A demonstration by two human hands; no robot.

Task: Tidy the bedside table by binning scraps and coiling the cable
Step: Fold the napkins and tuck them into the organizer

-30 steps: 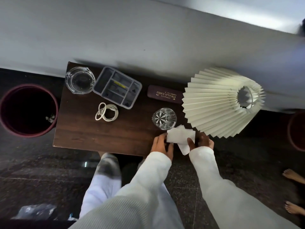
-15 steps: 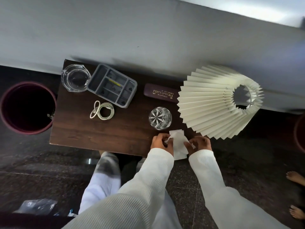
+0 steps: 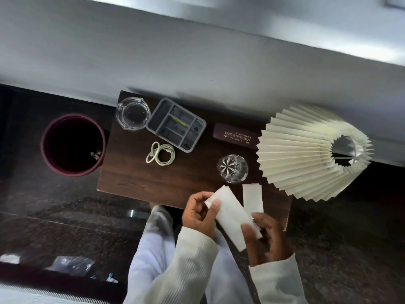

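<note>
White paper scrap (image 3: 232, 218) pinched between left hand (image 3: 200, 212) and right hand (image 3: 267, 238) over the bench (image 3: 140, 178) front edge, second strip (image 3: 252, 197) lying flat just beside, coiled cable (image 3: 161, 153) mid-bench, open bin (image 3: 72, 144) left of bench.

I see the bench (image 3: 135, 178) against the wall, the bin (image 3: 73, 144) on the floor to its left. At the back sit the ashtray (image 3: 133, 113), the tray (image 3: 176, 125) to its right, then the case (image 3: 235, 137) and the lamp (image 3: 306, 152). The cable (image 3: 160, 153) lies before the tray, the glass (image 3: 232, 168) before the case. A paper strip (image 3: 252, 197) lies near the front edge, touching it, I think.
</note>
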